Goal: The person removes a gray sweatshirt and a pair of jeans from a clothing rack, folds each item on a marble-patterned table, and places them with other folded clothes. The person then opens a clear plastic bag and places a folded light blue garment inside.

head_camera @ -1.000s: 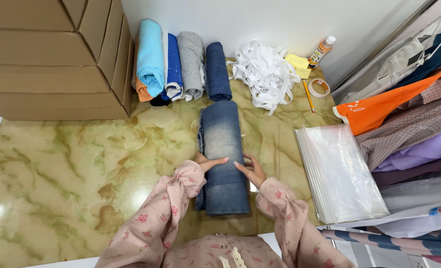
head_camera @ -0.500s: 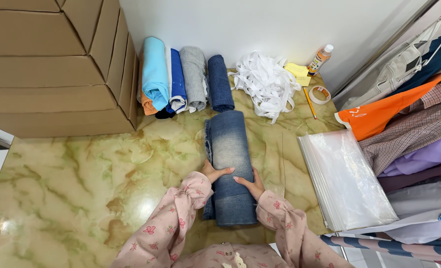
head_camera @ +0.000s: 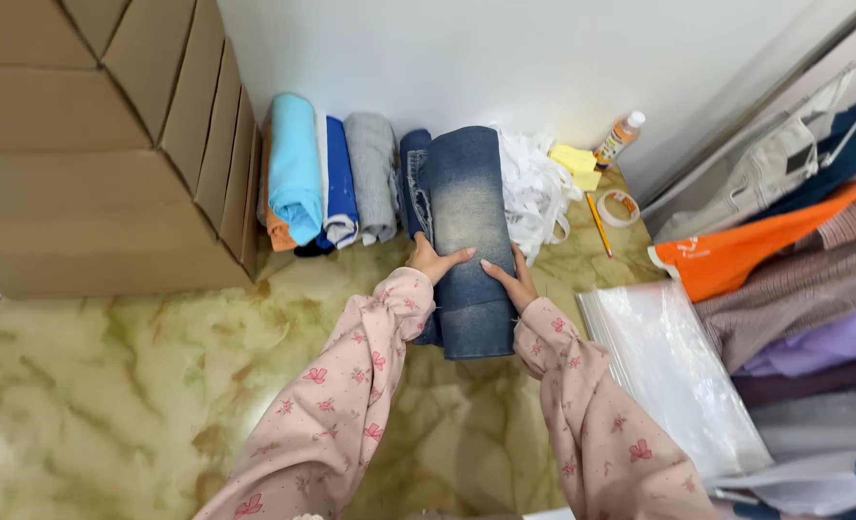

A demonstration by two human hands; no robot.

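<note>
The cardboard boxes [head_camera: 101, 144] are standing stacked at the left, against the white wall; their flaps are closed, so their contents cannot be told. The marble floor [head_camera: 110, 385] is carrying everything else.

The folded jeans [head_camera: 466, 241] are now lying with their far end against the wall, in line with the row of rolled clothes [head_camera: 337, 178]. One second ago the jeans were lying well out on the floor, apart from that row, with both hands on their middle; half a second ago they were already nearer the wall. In judgement, the jeans are being slid into place as the next member of the row, between the dark blue roll and the white pile of fabric [head_camera: 534, 183].

The left hand [head_camera: 433, 260] is pressing on the left edge of the jeans, fingers together and laid flat on the denim. The right hand [head_camera: 510, 279] is pressing on the right edge, fingers likewise together and flat. Neither hand is closing around the cloth; both are pushing on it.

The clear plastic bag [head_camera: 669, 376] is lying flat at the right, just beside the right sleeve; it is appearing empty, though glare is making this uncertain. The heap of clothes [head_camera: 794, 279] beyond it is lying loose, in no container.

The small bottle [head_camera: 619, 138] is standing near the wall corner; its contents cannot be told. The tape roll [head_camera: 623, 206] and pencil [head_camera: 597, 221] are lying beside it.
</note>
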